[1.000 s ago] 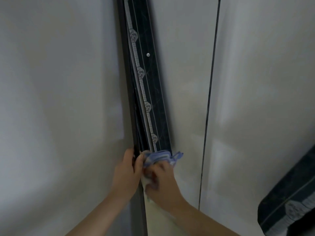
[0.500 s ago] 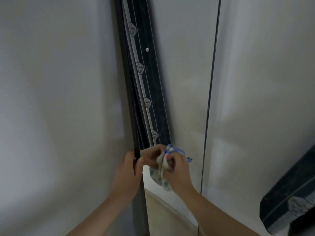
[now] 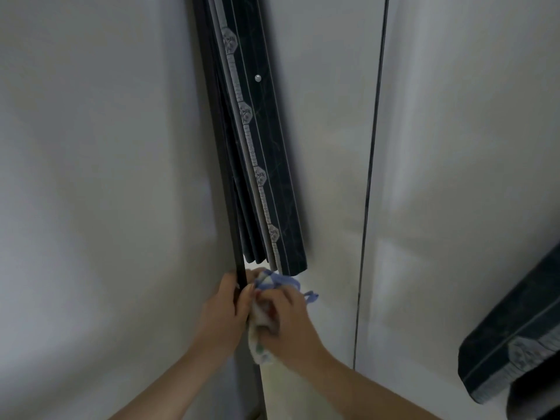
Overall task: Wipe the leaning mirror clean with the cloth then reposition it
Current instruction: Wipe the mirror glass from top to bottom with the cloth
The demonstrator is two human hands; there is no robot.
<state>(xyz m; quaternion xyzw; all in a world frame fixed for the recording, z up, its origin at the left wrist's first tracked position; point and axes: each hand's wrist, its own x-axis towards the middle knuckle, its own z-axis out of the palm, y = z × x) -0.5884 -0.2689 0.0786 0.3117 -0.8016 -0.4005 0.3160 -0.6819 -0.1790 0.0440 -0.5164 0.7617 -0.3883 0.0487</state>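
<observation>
The leaning mirror stands close in front of me, and its black frame edge (image 3: 224,177) runs from the top down between my hands. My left hand (image 3: 221,316) grips this edge, with the fingers wrapped around it. Just to its right, my right hand (image 3: 291,325) presses a bunched cloth (image 3: 259,350) against the glass (image 3: 333,192). The cloth is pale with coloured spots and a blue border. A dark patterned curtain strip (image 3: 266,147) shows in the glass above my hands.
A thin dark vertical line (image 3: 368,192) runs down the pale surface to the right of my hands. A dark patterned curtain (image 3: 515,344) hangs in at the lower right. A plain pale wall (image 3: 91,207) fills the left side.
My right hand has slid the cloth back left and slightly down, up against the frame edge and my left hand. My left hand has kept its grip on the frame.
</observation>
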